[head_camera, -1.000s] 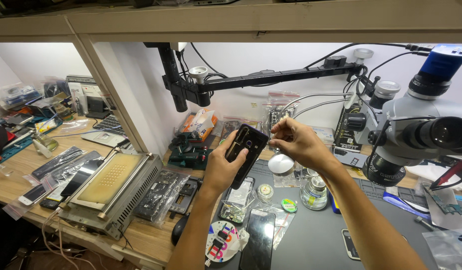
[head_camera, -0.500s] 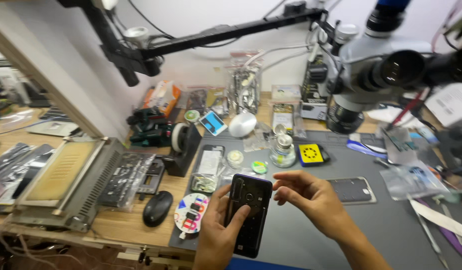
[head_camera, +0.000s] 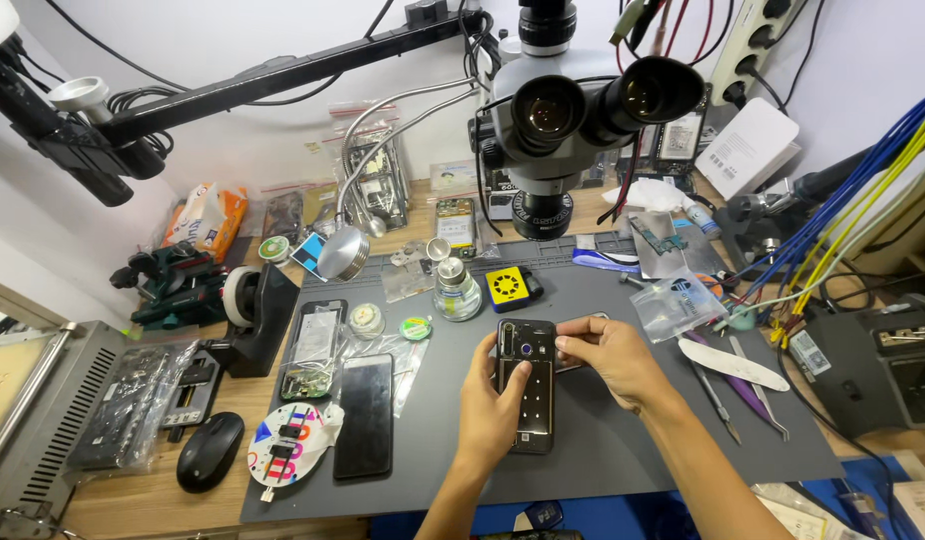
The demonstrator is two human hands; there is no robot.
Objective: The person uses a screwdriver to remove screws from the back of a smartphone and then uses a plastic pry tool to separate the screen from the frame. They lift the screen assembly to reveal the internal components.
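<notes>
Both hands on a black phone (head_camera: 526,385) lying flat on the grey mat (head_camera: 623,460), straight under the microscope (head_camera: 583,110). Left hand (head_camera: 493,405) grips the phone from its left edge, thumb laid over the dark glossy face, fingers tucked at the side. Right hand (head_camera: 613,358) pinches the phone's upper right corner, fingers curled over the edge. Left of the left hand: a second dark phone (head_camera: 364,415) flat on the mat, then a round colourful card (head_camera: 288,445) and a black mouse (head_camera: 210,451) on the wooden bench (head_camera: 133,505). Just above the hands: small glass bottle (head_camera: 455,290) and yellow-black square block (head_camera: 509,288). Right of the right hand: white flat tool (head_camera: 733,362), tweezers (head_camera: 716,395), clear plastic bag (head_camera: 680,300).
</notes>
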